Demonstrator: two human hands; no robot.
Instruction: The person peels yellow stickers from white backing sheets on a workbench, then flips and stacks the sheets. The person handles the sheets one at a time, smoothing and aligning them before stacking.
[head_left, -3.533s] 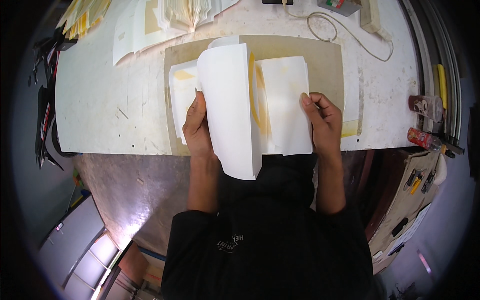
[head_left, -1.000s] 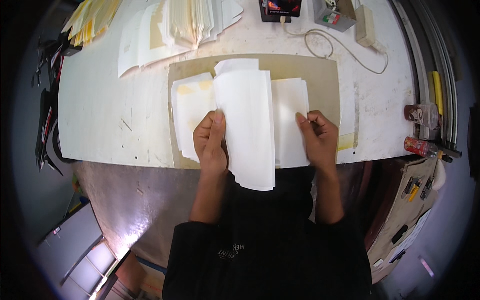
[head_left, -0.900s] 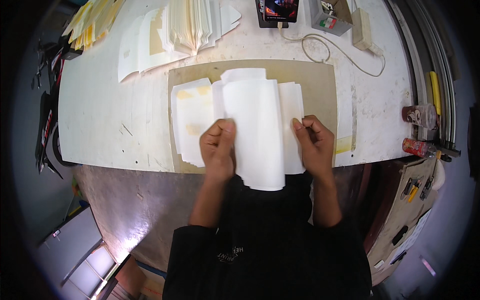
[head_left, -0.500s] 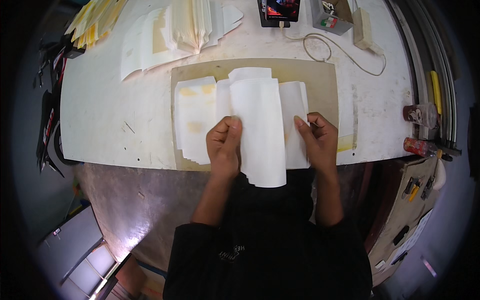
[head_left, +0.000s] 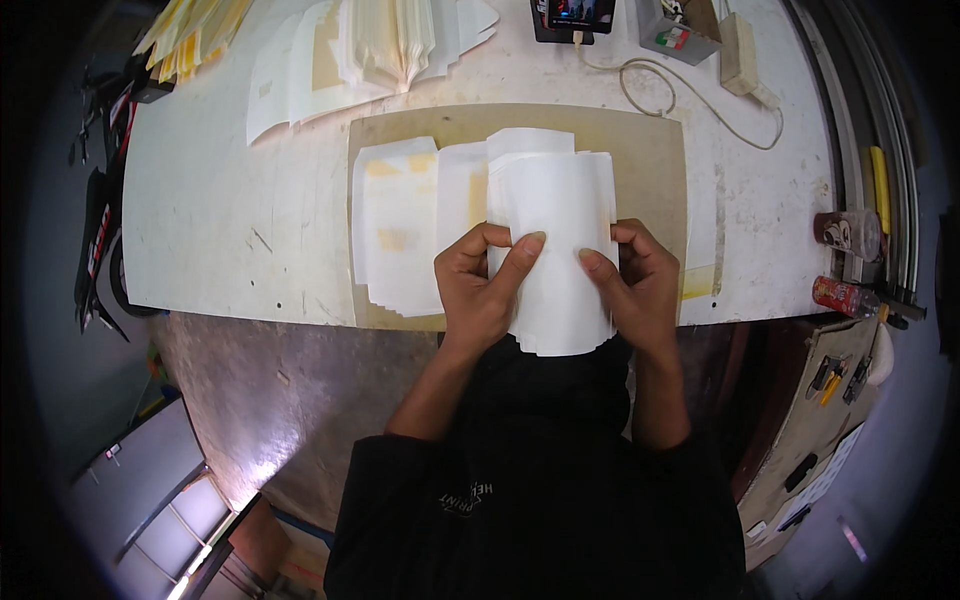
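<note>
A thick stack of white paper sheets [head_left: 555, 205] is held up over a brown cardboard mat [head_left: 650, 150] on the white table [head_left: 220, 220]. My left hand [head_left: 480, 285] grips the stack's left edge, thumb across the front. My right hand [head_left: 640, 280] grips its right edge, thumb on the front too. The stack's lower end hangs past the table's near edge. To the left, several white sheets with yellow stains [head_left: 400, 235] lie flat and overlapping on the mat.
Fanned piles of white and yellowish paper [head_left: 370, 45] lie at the table's far side. A small screen device [head_left: 572, 15], a box [head_left: 680, 30] and a coiled cable [head_left: 690, 100] sit far right. Two cans [head_left: 845, 265] stand at the right edge, with tools [head_left: 100, 220] on the left.
The loose curled sheet has been brought together with the others into one squared stack. Both hands moved closer together and now clasp its two sides.
</note>
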